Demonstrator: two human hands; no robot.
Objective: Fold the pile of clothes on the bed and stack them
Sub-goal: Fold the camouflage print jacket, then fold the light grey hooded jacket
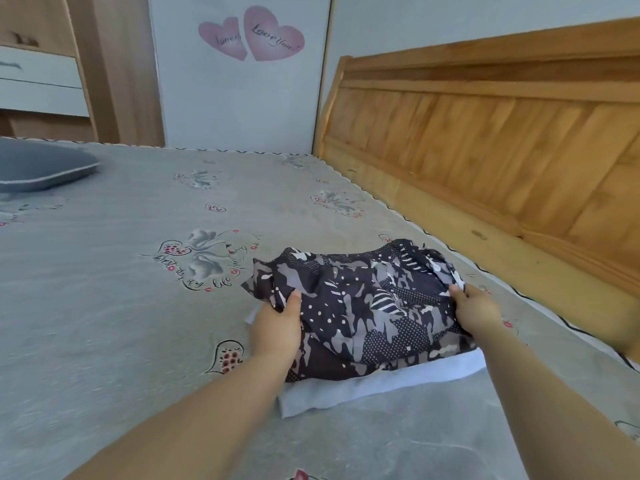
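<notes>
Lower centre-right of the frame, a dark patterned garment [360, 306], folded into a rough rectangle, lies on top of a white folded garment [346, 386] on the bed [121, 271]; the white piece shows as a pale strip along the near edge and a sliver at the left. The left hand [277, 327] pinches the patterned cloth at its left end, thumb on top and fingers tucked under; the right hand [476, 311] is closed on the right end in the same way. So both hands are narrow and holding the garment, one at each end, and it lies directly between them, its long axis running left to right across the frame, slightly tilted up toward the right. Neither hand is clearly nearer; the grip is about even. I judge the piece is being set square on the stack, so what matters is its edges lining up with the white piece beneath. A wooden headboard [485, 140] runs along the right of the frame, and a grey pillow [38, 164] sits at the far left. The heart sticker [273, 34] on the wall at upper centre reads "Love you"; the bedsheet print beside the garment carries looping script, where "life" can be made out and the rest is too curled to read.
</notes>
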